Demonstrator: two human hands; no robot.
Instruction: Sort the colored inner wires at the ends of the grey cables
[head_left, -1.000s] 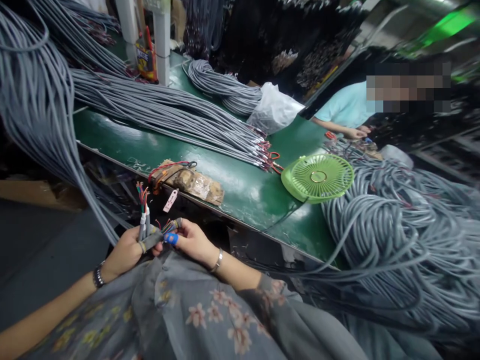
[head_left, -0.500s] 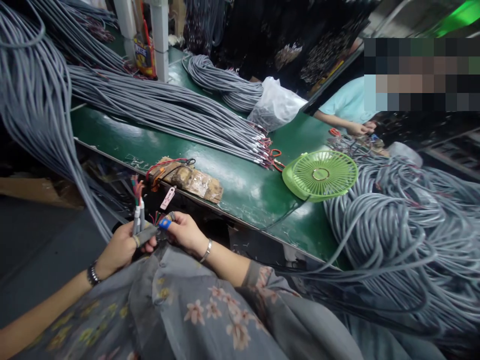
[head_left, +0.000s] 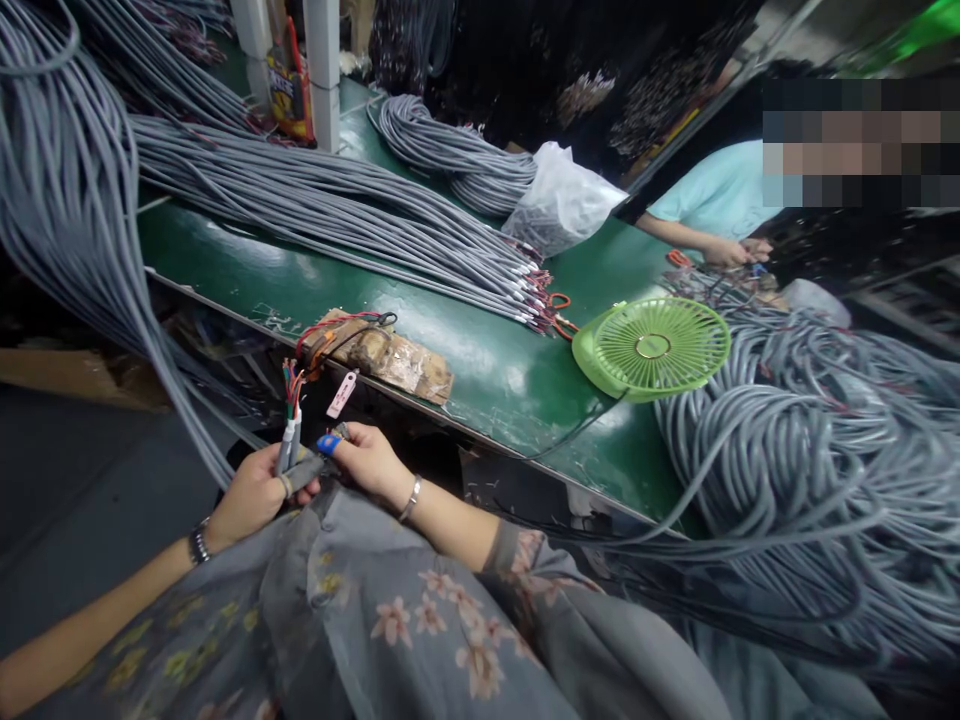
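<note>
My left hand (head_left: pixel 251 497) is closed around grey cables (head_left: pixel 288 448) just above my lap. Their ends stand up out of the fist, with white bands and bare-cored bundles of red, green and other coloured wires (head_left: pixel 292 385). A grey wrapping covers part of the left thumb. Close beside it, my right hand (head_left: pixel 373 468) pinches at the end of a cable, thumb against a wrapped finger. Blue tape (head_left: pixel 328 445) is wound on the right thumb. The thin wires in that pinch are mostly hidden by the fingers.
Along the green table (head_left: pixel 480 400) lie a long cable bundle (head_left: pixel 337 210), a taped cardboard block (head_left: pixel 390 362), a green fan (head_left: pixel 652 345) and a plastic bag (head_left: pixel 562 200). A large cable heap (head_left: pixel 810 450) is at right. A co-worker's hands (head_left: pixel 739 252) work beyond it.
My left hand has shifted slightly right, closer to the right hand, with its cables. The thin coloured wires that fanned out by the right thumb are now mostly covered. The view has shifted slightly.
</note>
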